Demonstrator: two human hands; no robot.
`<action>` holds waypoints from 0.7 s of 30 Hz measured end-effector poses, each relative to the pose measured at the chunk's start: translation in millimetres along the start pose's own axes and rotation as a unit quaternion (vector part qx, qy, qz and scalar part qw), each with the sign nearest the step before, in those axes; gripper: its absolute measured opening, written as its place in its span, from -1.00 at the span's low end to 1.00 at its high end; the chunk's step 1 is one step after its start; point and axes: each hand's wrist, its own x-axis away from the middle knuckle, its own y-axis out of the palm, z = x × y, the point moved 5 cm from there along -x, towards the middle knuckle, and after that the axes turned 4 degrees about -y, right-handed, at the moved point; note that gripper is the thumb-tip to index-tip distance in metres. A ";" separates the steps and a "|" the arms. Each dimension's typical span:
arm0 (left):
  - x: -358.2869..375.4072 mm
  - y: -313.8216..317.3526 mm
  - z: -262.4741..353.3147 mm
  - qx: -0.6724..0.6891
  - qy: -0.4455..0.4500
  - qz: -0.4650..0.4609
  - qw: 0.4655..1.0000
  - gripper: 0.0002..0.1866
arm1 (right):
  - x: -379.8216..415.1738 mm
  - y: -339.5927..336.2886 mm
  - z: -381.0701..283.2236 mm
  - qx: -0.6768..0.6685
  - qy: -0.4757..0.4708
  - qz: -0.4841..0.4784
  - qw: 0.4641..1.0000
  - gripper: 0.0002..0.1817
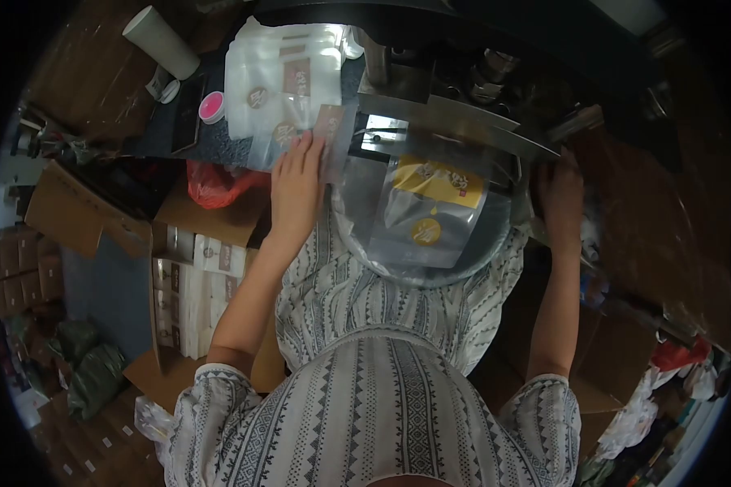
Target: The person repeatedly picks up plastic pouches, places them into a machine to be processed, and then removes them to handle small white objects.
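My left hand (300, 183) lies on a clear printed pouch (331, 130), its fingers stretched near the edge of a stack of white pouches (272, 77). At the right, my right hand (559, 195) is in shadow beside the end of a metal plate (479, 130) of the machine, and its fingers are too dark to make out. Between my hands, a pouch with a yellow band (434, 209) rests over a round basin (365, 261) on my lap.
A white cup (161, 42), a pink round lid (212, 107) and a dark phone (188, 114) are at the upper left. Below them are a red bag (219, 185) and an open carton (161, 292) of packets. More cartons stand at the lower right (613, 357).
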 end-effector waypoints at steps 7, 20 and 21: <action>-3.1 -22.2 -1.1 0.103 -0.045 0.025 0.993 -0.64 | -3.9 -7.4 -21.5 -0.033 -0.022 0.001 0.999 -0.75; 9.1 -72.0 44.1 0.288 -0.106 -0.025 0.951 -0.90 | 37.6 -52.0 -31.1 -0.291 0.108 -0.041 0.950 -0.86; 10.1 -72.1 51.0 0.276 -0.096 -0.039 0.956 -0.91 | 39.5 -55.1 -45.3 -0.291 0.109 -0.042 0.950 -0.86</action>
